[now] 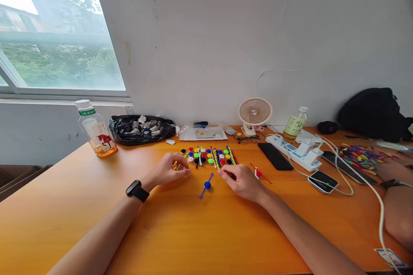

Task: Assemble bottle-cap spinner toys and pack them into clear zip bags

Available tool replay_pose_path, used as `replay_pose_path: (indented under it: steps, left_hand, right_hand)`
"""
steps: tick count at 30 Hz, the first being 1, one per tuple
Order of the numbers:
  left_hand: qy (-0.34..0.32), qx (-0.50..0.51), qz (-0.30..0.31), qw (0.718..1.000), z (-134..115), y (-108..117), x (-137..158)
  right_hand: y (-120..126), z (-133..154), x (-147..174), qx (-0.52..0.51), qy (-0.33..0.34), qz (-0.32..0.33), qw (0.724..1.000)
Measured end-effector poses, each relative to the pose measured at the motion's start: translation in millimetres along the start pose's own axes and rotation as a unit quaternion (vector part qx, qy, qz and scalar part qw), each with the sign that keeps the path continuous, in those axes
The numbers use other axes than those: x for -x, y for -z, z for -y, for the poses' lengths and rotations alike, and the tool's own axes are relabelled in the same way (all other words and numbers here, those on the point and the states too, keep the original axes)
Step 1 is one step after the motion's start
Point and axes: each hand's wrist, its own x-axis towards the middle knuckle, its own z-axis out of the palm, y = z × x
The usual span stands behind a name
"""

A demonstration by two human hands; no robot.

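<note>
A small blue cap [207, 185] with a blue double-ended stick [202, 194] across it lies on the table between my hands. My left hand [167, 169] is to its upper left, fingers curved and thumb apart. Through that gap a small yellow piece [176, 166] shows, apparently on the table. To the right, my right hand [241, 179] has its thumb and fingers pressed together; anything between the tips is too small to make out. Just beyond both hands lie rows of coloured caps [211, 161] with several coloured sticks [214, 157]. A red stick piece [260, 173] rests beside my right hand.
A bottle [98, 131] and a black bag [142, 129] stand back left. Behind are a fan [254, 111] and glasses [248, 139]. Rightward lie a phone [275, 156], a power strip [298, 154] with trailing cables, and a co-worker's arm [398, 206] by coloured pieces [363, 157].
</note>
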Motion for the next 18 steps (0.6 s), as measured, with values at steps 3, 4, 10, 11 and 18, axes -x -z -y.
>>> replay_pose_path:
  steps: [3,4,10,11,18]
  left_hand:
    - [-0.008,-0.012,0.011,1.000,2.8,1.2,-1.0]
    - [-0.008,-0.023,-0.007,1.000,5.5,2.3,-1.8]
    - [0.017,-0.108,-0.091,0.990,28.2,12.1,-3.0]
    - [0.021,-0.108,-0.083,0.990,31.0,12.7,-2.6]
    - [0.054,-0.107,-0.098,0.988,41.3,7.9,-3.5]
  right_hand:
    - [-0.1,-0.5,0.0,0.003,0.000,-0.001,1.000]
    - [-0.2,-0.8,0.0,0.004,0.000,-0.001,1.000]
    - [-1.0,-2.3,0.2,0.010,0.003,0.007,1.000]
    - [-1.2,-2.3,0.2,0.010,0.006,0.008,1.000]
    - [-1.2,-2.8,0.0,0.006,0.008,0.010,1.000]
